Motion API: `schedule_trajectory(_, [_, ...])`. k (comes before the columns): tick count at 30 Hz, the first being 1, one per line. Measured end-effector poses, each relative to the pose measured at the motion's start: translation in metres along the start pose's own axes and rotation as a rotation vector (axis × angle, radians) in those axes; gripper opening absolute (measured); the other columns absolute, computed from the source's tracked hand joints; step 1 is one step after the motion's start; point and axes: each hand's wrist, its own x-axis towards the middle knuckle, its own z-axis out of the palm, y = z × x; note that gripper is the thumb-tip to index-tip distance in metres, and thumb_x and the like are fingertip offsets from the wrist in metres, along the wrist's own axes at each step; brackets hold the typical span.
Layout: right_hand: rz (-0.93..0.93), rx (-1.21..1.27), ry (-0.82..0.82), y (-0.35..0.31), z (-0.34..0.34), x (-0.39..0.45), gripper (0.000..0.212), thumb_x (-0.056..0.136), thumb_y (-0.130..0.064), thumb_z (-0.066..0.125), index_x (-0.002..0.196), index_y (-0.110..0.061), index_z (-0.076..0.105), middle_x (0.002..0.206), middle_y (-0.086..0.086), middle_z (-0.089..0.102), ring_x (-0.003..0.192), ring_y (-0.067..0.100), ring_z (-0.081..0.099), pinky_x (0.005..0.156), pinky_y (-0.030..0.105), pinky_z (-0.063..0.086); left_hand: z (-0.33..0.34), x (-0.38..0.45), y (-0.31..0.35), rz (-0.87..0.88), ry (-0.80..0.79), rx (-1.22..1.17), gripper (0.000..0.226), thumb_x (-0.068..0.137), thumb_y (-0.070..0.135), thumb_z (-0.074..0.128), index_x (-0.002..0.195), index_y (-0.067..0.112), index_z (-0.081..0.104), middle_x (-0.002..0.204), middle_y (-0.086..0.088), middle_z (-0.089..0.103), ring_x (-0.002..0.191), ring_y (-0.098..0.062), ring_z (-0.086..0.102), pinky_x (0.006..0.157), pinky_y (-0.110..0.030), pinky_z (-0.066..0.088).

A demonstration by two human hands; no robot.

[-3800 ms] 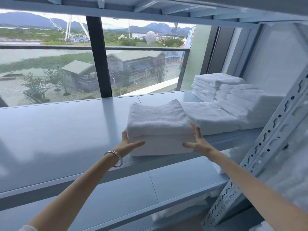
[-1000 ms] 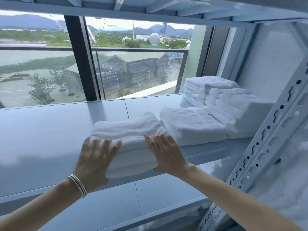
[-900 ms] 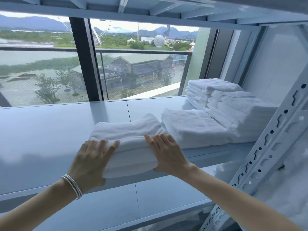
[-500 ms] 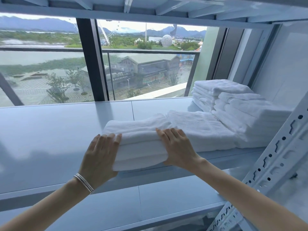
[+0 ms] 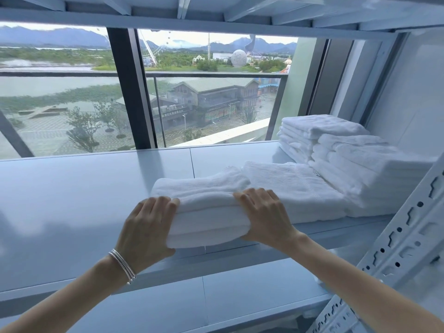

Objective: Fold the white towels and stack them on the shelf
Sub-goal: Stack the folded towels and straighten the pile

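A folded stack of white towels (image 5: 206, 212) lies on the grey shelf (image 5: 84, 200), its front hanging slightly over the shelf's front edge. My left hand (image 5: 146, 229) presses flat against its front left corner, fingers laid over the top edge. At the front right, my right hand (image 5: 262, 217) presses the same way. The stack's right side touches another folded white towel (image 5: 295, 188).
Taller piles of folded white towels (image 5: 360, 169) fill the shelf's right end, with one more pile (image 5: 312, 128) behind them. A perforated white upright post (image 5: 396, 241) rises at the right. A lower shelf (image 5: 216, 296) lies beneath. A window backs the shelf.
My hands went from the stack's sides to flat on its front. The stack has slid right and back until it meets the neighbouring towel.
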Motion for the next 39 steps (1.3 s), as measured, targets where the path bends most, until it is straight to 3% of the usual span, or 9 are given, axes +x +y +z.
schedule_trajectory(4, [0.008,-0.025,0.043,0.026,-0.028,0.047,0.093,0.031,-0.049,0.084,0.111,-0.017,0.047,0.092,0.006,0.061,0.072,0.027,0.058,0.067,0.033,0.046,-0.027,0.055,-0.020,-0.013,0.035,0.042,0.089,0.025,0.034,0.086,0.104,0.006,0.057,0.089,-0.013,0.060,0.073,-0.031,0.058,0.068,-0.039,0.051])
schedule_trajectory(12, [0.165,-0.260,0.181,0.131,-0.096,0.129,0.093,0.036,-0.040,0.088,0.115,-0.010,0.050,0.097,0.017,0.060,0.077,0.036,0.059,0.072,0.040,0.046,-0.056,0.232,-0.021,0.097,0.209,0.122,0.088,0.044,0.032,0.086,0.119,0.001,0.051,0.106,-0.021,0.057,0.093,-0.037,0.055,0.084,-0.045,0.044])
schedule_trajectory(17, [0.264,-0.495,0.370,0.189,-0.129,0.129,0.086,0.040,-0.035,0.087,0.114,-0.010,0.051,0.102,0.013,0.061,0.081,0.034,0.057,0.070,0.037,0.042,-0.057,0.313,0.009,0.230,0.532,0.149,0.070,0.051,0.026,0.074,0.112,0.002,0.051,0.100,-0.018,0.060,0.085,-0.033,0.057,0.079,-0.039,0.042])
schedule_trajectory(22, [0.248,-0.586,0.602,0.202,-0.110,0.088,0.056,0.060,-0.019,0.068,0.112,-0.014,0.049,0.101,0.009,0.062,0.090,0.030,0.056,0.074,0.035,0.036,-0.006,0.318,0.049,0.262,0.885,-0.008,0.046,0.066,0.006,0.059,0.112,0.006,0.054,0.100,-0.015,0.062,0.091,-0.032,0.054,0.093,-0.041,0.043])
schedule_trajectory(24, [0.261,-0.542,0.535,0.191,-0.074,0.044,0.056,0.059,-0.011,0.065,0.112,-0.015,0.047,0.100,0.009,0.062,0.091,0.030,0.053,0.073,0.036,0.035,0.045,0.285,0.067,0.295,0.831,-0.103,0.047,0.068,0.007,0.064,0.113,0.006,0.052,0.101,-0.015,0.063,0.095,-0.032,0.055,0.098,-0.044,0.041])
schedule_trajectory(27, [0.306,-0.408,0.200,0.168,-0.007,-0.027,0.082,0.043,-0.026,0.083,0.115,-0.017,0.044,0.103,0.007,0.060,0.091,0.029,0.051,0.069,0.037,0.035,0.120,0.220,0.095,0.384,0.453,-0.167,0.075,0.051,0.025,0.076,0.117,0.004,0.046,0.104,-0.015,0.062,0.099,-0.031,0.051,0.105,-0.043,0.032])
schedule_trajectory(29, [0.378,-0.329,0.041,0.156,0.022,-0.054,0.094,0.034,-0.030,0.086,0.117,-0.017,0.044,0.106,0.006,0.060,0.096,0.031,0.054,0.072,0.038,0.038,0.144,0.193,0.104,0.409,0.279,-0.212,0.080,0.048,0.030,0.076,0.118,0.005,0.045,0.106,-0.013,0.061,0.100,-0.030,0.050,0.107,-0.041,0.029])
schedule_trajectory(39, [0.412,-0.305,-0.028,0.145,-0.003,-0.048,0.116,0.032,-0.048,0.089,0.131,-0.015,0.037,0.118,0.009,0.056,0.105,0.030,0.054,0.084,0.041,0.038,0.125,0.211,0.083,0.464,0.307,-0.225,0.077,0.050,0.035,0.071,0.119,0.009,0.049,0.107,-0.008,0.061,0.100,-0.027,0.056,0.104,-0.045,0.035])
